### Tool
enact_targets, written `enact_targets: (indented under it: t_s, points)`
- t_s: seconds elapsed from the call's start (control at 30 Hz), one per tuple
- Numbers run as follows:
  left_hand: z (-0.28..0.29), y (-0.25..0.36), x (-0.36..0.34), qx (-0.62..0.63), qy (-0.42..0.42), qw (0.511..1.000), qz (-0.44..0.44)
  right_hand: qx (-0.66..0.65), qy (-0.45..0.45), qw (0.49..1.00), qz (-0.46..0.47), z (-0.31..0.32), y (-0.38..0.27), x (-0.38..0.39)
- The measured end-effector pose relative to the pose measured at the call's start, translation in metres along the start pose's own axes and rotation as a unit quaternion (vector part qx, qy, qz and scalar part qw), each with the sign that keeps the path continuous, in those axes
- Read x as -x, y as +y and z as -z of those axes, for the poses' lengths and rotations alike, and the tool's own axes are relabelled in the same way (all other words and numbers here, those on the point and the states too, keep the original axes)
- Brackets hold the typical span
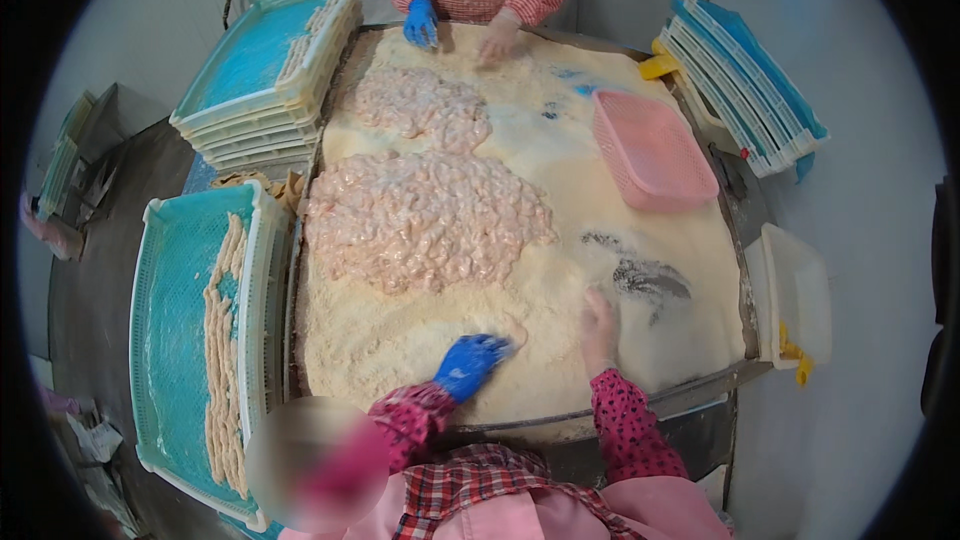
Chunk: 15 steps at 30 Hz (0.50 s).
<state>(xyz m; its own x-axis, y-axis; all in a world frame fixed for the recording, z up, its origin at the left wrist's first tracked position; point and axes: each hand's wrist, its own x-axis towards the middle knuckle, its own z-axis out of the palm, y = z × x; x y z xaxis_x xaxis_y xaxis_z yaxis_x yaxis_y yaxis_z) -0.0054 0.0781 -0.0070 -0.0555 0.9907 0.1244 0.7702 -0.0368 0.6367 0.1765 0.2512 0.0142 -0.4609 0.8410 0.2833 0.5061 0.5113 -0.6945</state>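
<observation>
My left hand, in a blue glove dusted with powder, is low over the floured table. Its fingers are bent together around one end of a pale pink strip of raw meat, which pokes out past the fingertips. To its right, my right hand is held edge-down in the pale flour, fingers stretched and nothing visible in them. Beyond my hands spreads a large heap of wet raw meat pieces, with a smaller heap behind it.
A turquoise-lined tray with rows of coated strips stands at left, behind it a tray stack. A pink basket sits on the table's right. More trays lean beyond. Across the table, a co-worker's gloved hands work.
</observation>
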Motion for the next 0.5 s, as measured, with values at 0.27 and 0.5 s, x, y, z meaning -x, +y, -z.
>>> enact_targets:
  t_s: [0.27,0.5]
  points:
    - [0.056,-0.005,0.046,-0.138,0.017,0.987,0.076,0.002,-0.219,0.971,0.098,-0.023,-0.050,0.032]
    - [0.010,0.002,0.005,0.262,0.164,0.924,0.223,-0.023,-0.098,0.992,0.078,-0.028,-0.059,0.013]
